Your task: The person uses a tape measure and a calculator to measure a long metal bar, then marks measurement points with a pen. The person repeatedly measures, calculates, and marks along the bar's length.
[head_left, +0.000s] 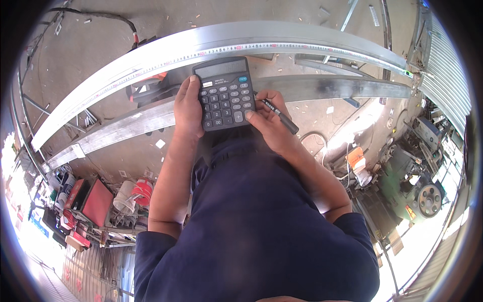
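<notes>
A black desk calculator (pixel 221 95) is held up in front of me, its keys facing me. My left hand (pixel 189 108) grips its left edge, thumb along the front. At the lower right corner, my right hand (pixel 271 118) has its thumb on the keypad's edge and fingers curled behind. Between those fingers sits a dark marker pen (pixel 283 120), pointing down to the right. Beyond the calculator, a pulled-out tape measure (pixel 282 46) lies along a long silvery metal bar (pixel 241 32). A second, greyer metal bar (pixel 322 88) runs closer to me, partly behind the calculator.
A dark cable (pixel 118 16) lies on the floor at the far left. To the left stand a red box (pixel 96 201) and a white bucket (pixel 124 196). Machinery with a round wheel (pixel 430 200) is at the right, near an orange item (pixel 355 158). Scraps litter the floor.
</notes>
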